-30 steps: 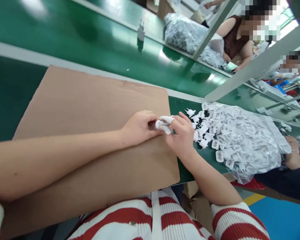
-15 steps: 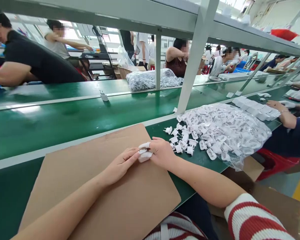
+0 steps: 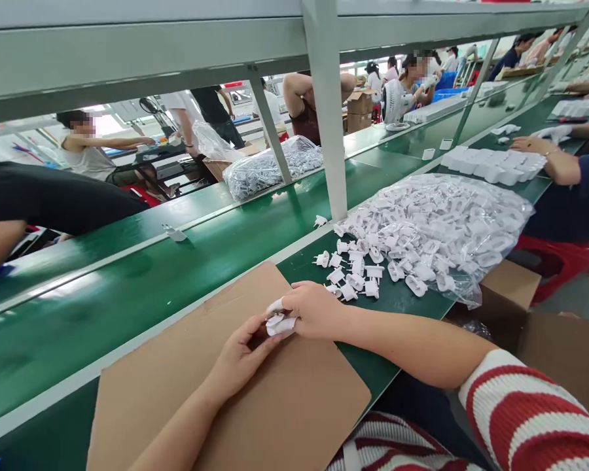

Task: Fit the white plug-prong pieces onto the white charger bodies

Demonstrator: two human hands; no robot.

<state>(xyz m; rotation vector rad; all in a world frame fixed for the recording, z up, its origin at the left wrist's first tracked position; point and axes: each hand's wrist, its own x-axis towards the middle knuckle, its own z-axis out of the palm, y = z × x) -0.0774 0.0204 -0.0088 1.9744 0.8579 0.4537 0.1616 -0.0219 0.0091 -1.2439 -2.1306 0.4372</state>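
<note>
One small white plastic piece (image 3: 273, 325) is held between the fingertips of both hands, over a flat brown cardboard sheet (image 3: 142, 392); its outline is partly hidden by the fingers, so its exact shape cannot be made out. At the far left, a person in a black top (image 3: 53, 196) is seen beyond a long, glossy green work surface (image 3: 127, 278), on which a single white plug piece (image 3: 175, 233) is placed, well apart from the hands. Nearer, the sheet is laid on a dark green tabletop (image 3: 44, 432). From the left, the small piece is met by the left hand (image 3: 240, 356), whose thumb and fingers are curled into a narrow pinch at its left end. From the right, it is gripped by the right hand (image 3: 319, 311), whose forefinger and thumb, clad in white finger covers (image 3: 275, 305), are drawn close around its right side. Just beyond the right hand, loose white plug parts (image 3: 356, 282), some with pins showing, are scattered on the tabletop. Farther right, many similar parts (image 3: 422, 226) are contained in a clear plastic bag (image 3: 471, 297). Behind the bag, white box-shaped pieces (image 3: 491, 165) are closely grouped, with a co-worker's hand (image 3: 530, 145) seen near them.
</note>
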